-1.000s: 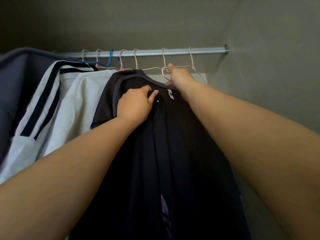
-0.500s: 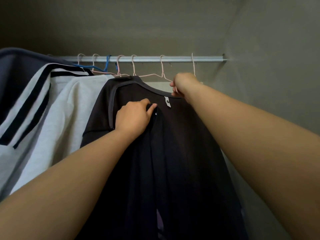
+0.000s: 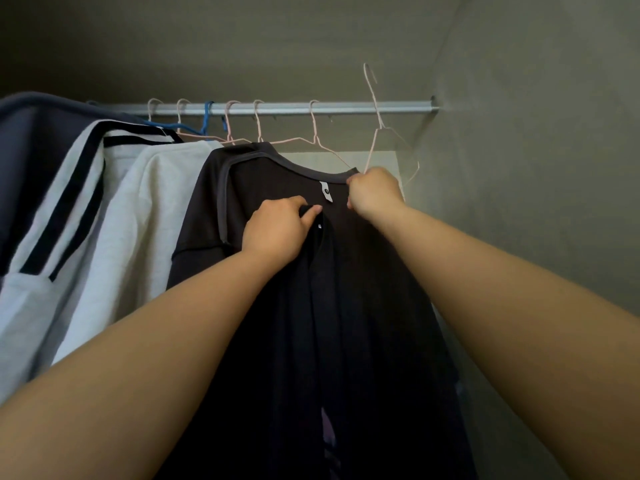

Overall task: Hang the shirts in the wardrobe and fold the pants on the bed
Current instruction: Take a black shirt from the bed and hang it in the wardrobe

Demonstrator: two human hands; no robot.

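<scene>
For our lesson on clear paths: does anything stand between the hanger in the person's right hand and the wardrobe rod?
Nothing visible does. The hanger in the right hand has its hook above the rod, whose stretch there, from the next hanger to the wall, is bare.

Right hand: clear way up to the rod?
Probably yes. The right hand holds a pink hanger just below the rod, hook above it, and no garment hangs on that stretch.

Dim grey back wall [image 3: 242,46] meets a paler right side wall [image 3: 536,168].
</scene>
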